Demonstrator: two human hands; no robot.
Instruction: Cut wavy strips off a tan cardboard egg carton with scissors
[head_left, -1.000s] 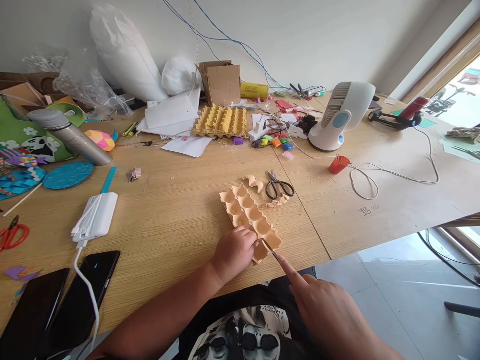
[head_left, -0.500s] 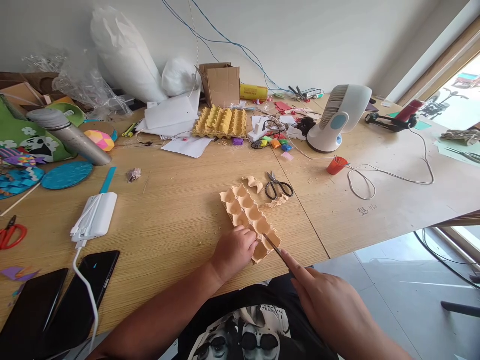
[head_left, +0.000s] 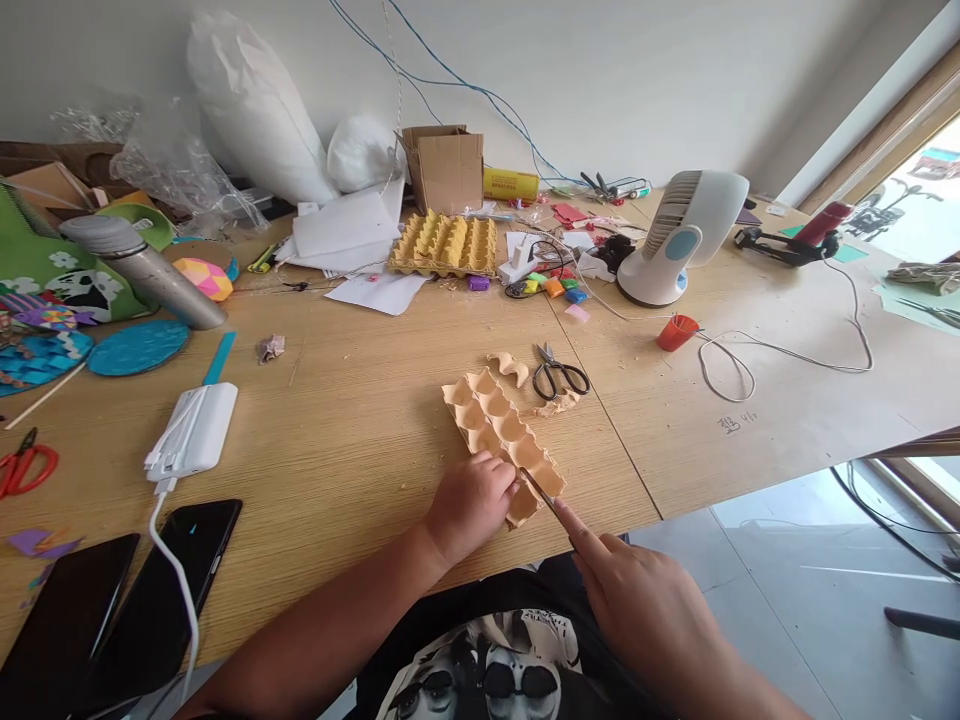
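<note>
Blade [head_left: 539, 489] shifted nearer left hand [head_left: 471, 508].

the tan tray [head_left: 495, 420] is rough, matt moulded pulp with ragged edges; the yellow tray [head_left: 444, 243] looks like matt pulp too. the blade [head_left: 538, 487] appears to be thin metal. the scissors [head_left: 559, 375] pair metal tips with smooth black handles. the desk [head_left: 360, 420] has a wood-grain top with a soft sheen. the flask [head_left: 161, 280] is dull grey metal, the fan [head_left: 709, 220] smooth white plastic, the phone [head_left: 206, 545] glossy black, the box [head_left: 450, 172] matt brown cardboard.
</note>
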